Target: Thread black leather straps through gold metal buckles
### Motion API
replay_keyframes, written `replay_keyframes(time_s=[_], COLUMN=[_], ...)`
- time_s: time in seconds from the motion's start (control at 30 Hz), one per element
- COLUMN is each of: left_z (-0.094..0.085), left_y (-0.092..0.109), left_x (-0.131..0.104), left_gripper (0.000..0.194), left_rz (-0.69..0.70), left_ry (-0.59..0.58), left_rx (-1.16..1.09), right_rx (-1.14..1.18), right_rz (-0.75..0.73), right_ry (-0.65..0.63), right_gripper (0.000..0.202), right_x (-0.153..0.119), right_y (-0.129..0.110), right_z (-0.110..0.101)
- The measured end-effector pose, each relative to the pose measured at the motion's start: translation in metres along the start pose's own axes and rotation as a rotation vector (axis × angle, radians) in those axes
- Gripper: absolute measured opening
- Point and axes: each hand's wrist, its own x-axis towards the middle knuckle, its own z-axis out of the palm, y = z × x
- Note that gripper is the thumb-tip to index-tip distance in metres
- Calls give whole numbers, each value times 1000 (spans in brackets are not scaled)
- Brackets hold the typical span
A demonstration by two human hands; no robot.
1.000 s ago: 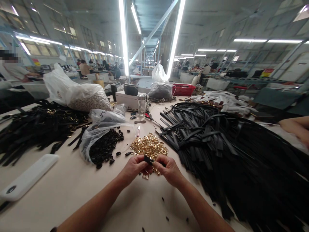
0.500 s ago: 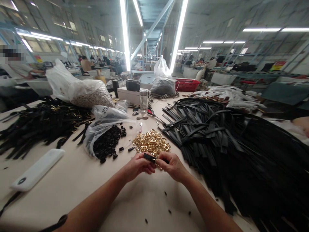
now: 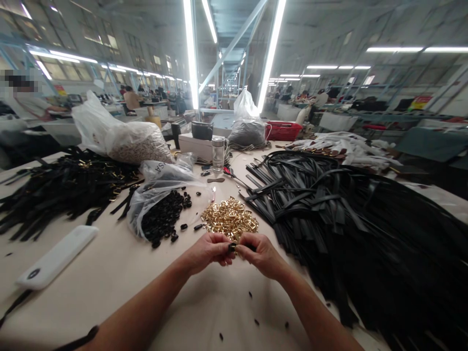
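Observation:
In front of the gold buckle pile [image 3: 234,217], my two hands meet over the table. My left hand [image 3: 210,251] is closed, thumb and fingers pinching the end of a black strap [image 3: 231,247]. My right hand [image 3: 261,253] is closed too, gripping the same strap from the other side; dark material shows between its fingers. A small glint of gold lies between the fingertips, mostly covered. Left of the buckles, black loops [image 3: 164,214] spill from a clear plastic bag [image 3: 141,195].
A large heap of black straps [image 3: 321,204] covers the right side. More straps with buckles [image 3: 69,185] lie at the left, behind a white power bank [image 3: 58,256]. A glass jar [image 3: 218,155] and a red basket [image 3: 283,130] stand farther back.
The strap end that stuck out above my left fingers is now mostly hidden in the pinch. My left thumb and fingers have closed nearer to the right hand.

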Motion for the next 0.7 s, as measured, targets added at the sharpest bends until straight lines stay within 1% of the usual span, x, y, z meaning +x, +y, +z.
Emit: replay_keyframes(time_s=[0.1,0.23,0.33,0.4,0.57,0.7], left_z=[0,1,-1,-2,-5,-4], left_y=[-1,-3,-5,-7,-10,-8], left_x=[1,3,3,3,4,5], left_gripper=[32,33,30,26,23,29], left_rz=[21,114,212,257,250,239], left_ry=[40,95,86,73,72,67], left_rx=[33,168,303,345,295,241], right_rx=[-15,-37,-33,12,162,192], right_rz=[-3,-9,-2,14,90,74], right_ry=[22,41,43,22,-58,-39], right_gripper=[28,27,27,26,27,32], right_x=[0,2,2,2,1,2], right_y=[1,2,1,0,1,5], right_z=[1,2,4,4,2,2])
